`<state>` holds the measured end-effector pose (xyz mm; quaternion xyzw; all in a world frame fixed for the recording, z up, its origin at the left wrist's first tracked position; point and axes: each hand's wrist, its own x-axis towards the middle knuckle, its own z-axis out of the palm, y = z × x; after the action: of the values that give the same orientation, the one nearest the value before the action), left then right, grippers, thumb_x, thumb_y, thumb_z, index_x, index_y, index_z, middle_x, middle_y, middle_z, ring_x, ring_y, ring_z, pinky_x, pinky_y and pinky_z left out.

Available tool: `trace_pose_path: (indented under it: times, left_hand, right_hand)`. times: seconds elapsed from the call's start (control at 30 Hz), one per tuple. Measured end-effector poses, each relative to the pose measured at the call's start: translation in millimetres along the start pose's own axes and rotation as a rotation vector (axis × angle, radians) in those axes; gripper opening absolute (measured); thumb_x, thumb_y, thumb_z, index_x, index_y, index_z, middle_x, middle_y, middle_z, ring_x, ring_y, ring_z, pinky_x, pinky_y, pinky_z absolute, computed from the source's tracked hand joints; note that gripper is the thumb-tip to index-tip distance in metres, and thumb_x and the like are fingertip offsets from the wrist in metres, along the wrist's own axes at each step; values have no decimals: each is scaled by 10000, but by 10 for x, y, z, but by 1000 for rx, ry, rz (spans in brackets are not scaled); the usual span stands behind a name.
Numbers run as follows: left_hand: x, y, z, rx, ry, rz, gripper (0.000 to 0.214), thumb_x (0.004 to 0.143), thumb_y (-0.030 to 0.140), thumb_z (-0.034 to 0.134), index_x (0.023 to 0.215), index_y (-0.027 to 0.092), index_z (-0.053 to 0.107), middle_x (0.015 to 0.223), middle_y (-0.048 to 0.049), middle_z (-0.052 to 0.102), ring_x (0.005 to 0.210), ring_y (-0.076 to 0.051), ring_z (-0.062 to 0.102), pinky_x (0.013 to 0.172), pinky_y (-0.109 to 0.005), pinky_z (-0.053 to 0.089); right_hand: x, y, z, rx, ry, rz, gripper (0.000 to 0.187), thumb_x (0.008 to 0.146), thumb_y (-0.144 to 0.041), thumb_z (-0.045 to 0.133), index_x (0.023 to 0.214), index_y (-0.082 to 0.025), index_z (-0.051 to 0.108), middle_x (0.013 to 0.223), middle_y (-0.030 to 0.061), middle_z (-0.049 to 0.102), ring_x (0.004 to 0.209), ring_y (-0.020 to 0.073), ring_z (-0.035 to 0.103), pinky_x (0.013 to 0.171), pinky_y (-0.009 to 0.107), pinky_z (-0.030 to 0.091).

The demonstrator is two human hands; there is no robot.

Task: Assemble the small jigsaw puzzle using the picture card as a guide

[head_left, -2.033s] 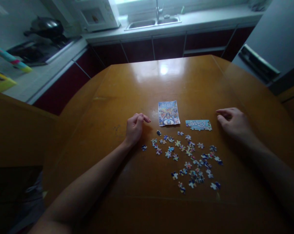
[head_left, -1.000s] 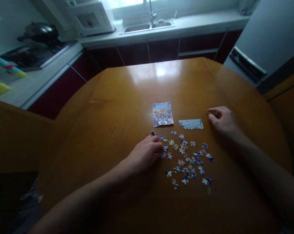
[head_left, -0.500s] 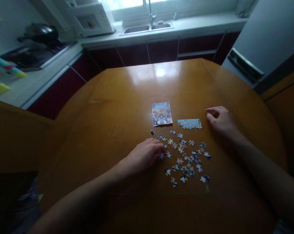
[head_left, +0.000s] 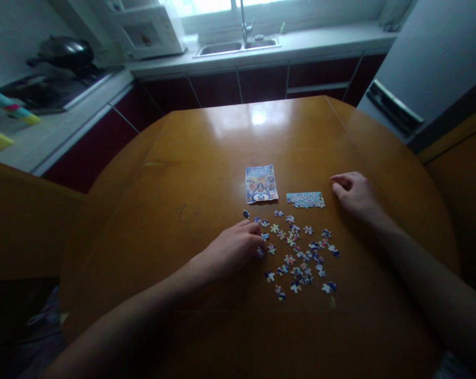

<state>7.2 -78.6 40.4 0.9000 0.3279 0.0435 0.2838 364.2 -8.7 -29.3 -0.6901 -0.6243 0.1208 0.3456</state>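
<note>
My left hand [head_left: 238, 245] lies at the left edge of a scatter of loose jigsaw pieces [head_left: 291, 260]. Its fingers are bent and close together, with the tips turned down; whatever is under them is hidden. A blue puzzle piece [head_left: 265, 237] shows right beside these fingertips. To the right, my right hand [head_left: 356, 195] rests on the table with thumb and forefinger a little apart and nothing between them. Just left of it lies a joined strip of puzzle [head_left: 305, 200], light blue with lettering. A small printed picture sheet [head_left: 261, 184] lies flat farther left, behind the pieces.
Everything lies on a brown wooden table [head_left: 206, 168] with a glossy top. Beyond it stand a counter with a sink [head_left: 222, 48], a white microwave [head_left: 147, 34] and a dark pan [head_left: 66, 52] on the stove. A grey fridge [head_left: 435, 68] is at the right.
My left hand has shifted slightly, its fingers more bent and drawn up over the edge of the pieces. My right hand holds its place; the whole view has moved a little.
</note>
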Motion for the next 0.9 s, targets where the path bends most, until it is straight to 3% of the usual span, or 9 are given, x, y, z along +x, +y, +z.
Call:
trace_pose_path:
  times: [0.13, 0.23, 0.33, 0.43, 0.63, 0.77, 0.9]
  left_hand:
    - [6, -3, 16, -56, -16, -1, 67, 885, 173, 649, 899, 210, 703, 1017, -46, 664, 976, -196, 598, 860, -315, 498]
    - [25, -32, 48, -137, -16, -51, 53, 862, 144, 651, 825, 178, 665, 861, -24, 657, 791, -153, 585, 738, -278, 476]
    - [57, -43, 79, -331, 70, -146, 85, 892, 181, 623, 961, 169, 670, 759, 3, 631, 660, -117, 538, 628, -245, 437]
    - [100, -21, 79, -520, 178, -182, 201, 918, 226, 597, 1085, 156, 684, 799, -14, 658, 681, -115, 554, 627, -237, 446]
    - [162, 9, 80, -711, 365, -251, 166, 809, 273, 753, 911, 142, 745, 836, -51, 738, 729, -136, 634, 678, -260, 503]
    - [144, 8, 124, -736, 434, -262, 188, 744, 278, 818, 868, 149, 760, 830, -57, 759, 740, -154, 663, 693, -281, 526]
    - [134, 33, 120, -613, 468, -238, 229, 767, 357, 820, 876, 162, 767, 797, -51, 756, 667, -140, 624, 622, -278, 506]
  right_hand:
    - [6, 7, 8, -5, -1, 12, 253, 797, -249, 613, 980, -149, 757, 1013, 142, 698, 821, 252, 681, 828, 421, 570]
    - [8, 15, 13, 1, -5, 10, 247, 799, -249, 610, 979, -162, 755, 1006, 136, 700, 832, 257, 681, 834, 428, 568]
    - [8, 15, 13, 4, -3, 8, 241, 801, -251, 607, 972, -164, 753, 1001, 133, 701, 828, 253, 680, 834, 423, 570]
    - [4, 5, 13, 9, -1, 9, 236, 801, -249, 606, 968, -162, 750, 1003, 134, 703, 842, 253, 683, 835, 415, 571]
    - [0, -16, 9, 10, -4, 14, 233, 810, -250, 598, 970, -167, 746, 1022, 130, 705, 859, 247, 685, 856, 408, 567]
    - [-1, -6, 7, 13, -6, 8, 240, 808, -254, 600, 970, -161, 750, 1007, 134, 705, 849, 253, 683, 849, 416, 570]
    - [-3, -1, 14, 20, -2, -7, 230, 806, -254, 597, 960, -180, 751, 1009, 127, 707, 849, 255, 682, 849, 426, 570]
